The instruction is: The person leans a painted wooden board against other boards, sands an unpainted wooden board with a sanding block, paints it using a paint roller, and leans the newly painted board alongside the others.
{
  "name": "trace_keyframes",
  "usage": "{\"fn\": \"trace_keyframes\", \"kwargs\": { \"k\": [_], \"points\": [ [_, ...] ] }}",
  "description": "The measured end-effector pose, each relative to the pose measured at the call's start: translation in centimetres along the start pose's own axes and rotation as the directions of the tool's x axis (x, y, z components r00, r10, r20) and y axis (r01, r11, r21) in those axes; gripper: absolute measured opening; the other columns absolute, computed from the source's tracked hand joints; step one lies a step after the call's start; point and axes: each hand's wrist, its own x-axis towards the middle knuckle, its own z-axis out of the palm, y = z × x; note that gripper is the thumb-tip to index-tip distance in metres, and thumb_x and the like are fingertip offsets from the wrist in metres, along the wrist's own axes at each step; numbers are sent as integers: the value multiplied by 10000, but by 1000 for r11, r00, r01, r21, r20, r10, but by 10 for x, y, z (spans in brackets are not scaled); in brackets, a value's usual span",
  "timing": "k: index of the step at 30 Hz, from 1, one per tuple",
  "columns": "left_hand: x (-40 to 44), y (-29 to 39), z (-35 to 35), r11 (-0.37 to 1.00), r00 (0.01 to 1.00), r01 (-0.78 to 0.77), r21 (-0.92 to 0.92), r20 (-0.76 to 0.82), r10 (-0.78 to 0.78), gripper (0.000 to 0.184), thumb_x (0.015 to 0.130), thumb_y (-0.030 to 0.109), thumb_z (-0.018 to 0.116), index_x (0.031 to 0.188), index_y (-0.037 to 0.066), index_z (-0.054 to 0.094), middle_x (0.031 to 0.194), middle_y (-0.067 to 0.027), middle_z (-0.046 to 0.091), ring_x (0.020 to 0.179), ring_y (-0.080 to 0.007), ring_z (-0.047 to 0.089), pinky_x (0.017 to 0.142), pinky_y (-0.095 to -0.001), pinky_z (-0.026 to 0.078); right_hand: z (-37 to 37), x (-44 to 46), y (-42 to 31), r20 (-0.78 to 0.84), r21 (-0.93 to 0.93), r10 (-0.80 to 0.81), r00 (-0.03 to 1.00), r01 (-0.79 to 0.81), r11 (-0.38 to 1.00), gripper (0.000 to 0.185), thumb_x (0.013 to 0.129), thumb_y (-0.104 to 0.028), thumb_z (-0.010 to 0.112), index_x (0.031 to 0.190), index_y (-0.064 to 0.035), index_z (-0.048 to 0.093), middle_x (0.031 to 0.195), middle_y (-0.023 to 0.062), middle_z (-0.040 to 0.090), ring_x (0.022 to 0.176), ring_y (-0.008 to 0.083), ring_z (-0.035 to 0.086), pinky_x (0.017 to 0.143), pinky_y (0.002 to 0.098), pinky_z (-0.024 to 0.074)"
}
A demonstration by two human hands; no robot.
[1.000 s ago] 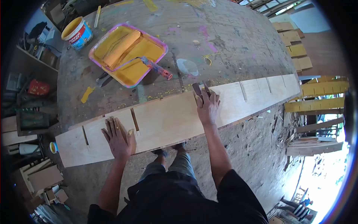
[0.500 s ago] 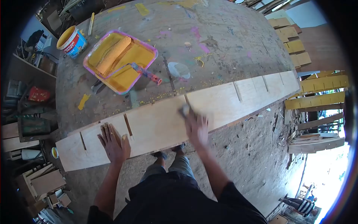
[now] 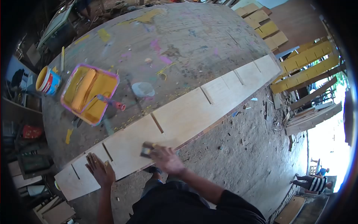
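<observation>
A long pale wooden board (image 3: 182,119) with several narrow slots lies along the near edge of the paint-stained table. My left hand (image 3: 101,170) rests flat on its left part, fingers spread, between two slots. Around a small dark block (image 3: 147,149), my right hand (image 3: 166,159) is closed, slightly blurred, over the board's near edge right of the left hand. The block is against the board's face; its underside is hidden.
A tray of yellow paint (image 3: 104,84) holds a roller (image 3: 85,89) at the table's left. Beside it stands a paint bucket (image 3: 48,80). Yellow slotted boards (image 3: 305,72) are at the right. Two people (image 3: 317,183) are far off at lower right.
My right hand has moved left and nearer along the board with the block. The view has turned and shifted, so the tray and bucket appear lower and further left. My left hand stays flat.
</observation>
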Motion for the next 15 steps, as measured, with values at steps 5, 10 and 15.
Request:
{"fn": "trace_keyframes", "kwargs": {
  "k": [5,10,15],
  "points": [
    [-1,9,16,999,998,8,49,60,-11,731,1071,378,469,1640,-30,260,1716,-247,247,1619,-408,156,1290,-598,62,-102,5,288,-488,-110,444,751,-558,823,345,1005,-120,582,1339,-123,670,1047,148,668,909,370,617,861,546,493],
    [31,162,-8,931,954,-220,-290,134,267,770,1070,435,487,1635,-31,250,1725,-252,203,1619,-449,82,1289,-619,-22,-57,-26,200,-290,-9,457,841,-480,877,387,985,-194,629,1369,-171,666,1155,199,614,1111,417,572,984,611,466],
    [62,280,19,910,927,-296,-290,144,347,793,1020,383,561,1594,-95,295,1683,-278,279,1597,-479,147,1276,-664,14,-65,9,215,-312,11,410,857,-428,904,420,945,-195,661,1364,-162,665,1194,184,622,1117,423,579,950,609,468]
  ]
}}
